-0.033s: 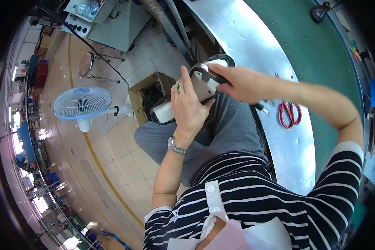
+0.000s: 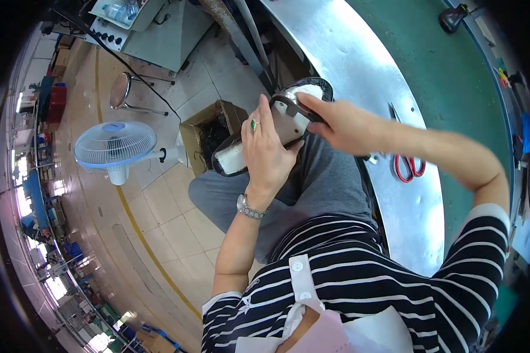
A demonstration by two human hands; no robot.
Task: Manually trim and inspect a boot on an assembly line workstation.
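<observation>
A long, shoe-shaped piece (image 2: 231, 159) with white ends, a grey-brown middle and a black rim lies tilted across my lap. My left hand (image 2: 265, 150) lies over its near left part, fingers extended along it and thumb out toward the right. A green-stoned ring and a metal watch are on that hand and wrist. My right hand (image 2: 339, 125) is closed around a dark-handled tool (image 2: 302, 108), whose head rests against the piece's upper part. My fingers partly hide the tool, so its exact kind is unclear.
Red-handled scissors (image 2: 401, 172) lie on the curved metal bench (image 2: 415, 217) at my right, partly behind my forearm. A cardboard box (image 2: 189, 136) with dark contents stands beyond my knees. Left of it are a fan (image 2: 116, 147) and a round stool (image 2: 121, 91).
My right hand and forearm have shifted slightly nearer to me, covering more of the scissors' handles and uncovering more of the blades. My left hand keeps its place on the shoe-shaped piece.
</observation>
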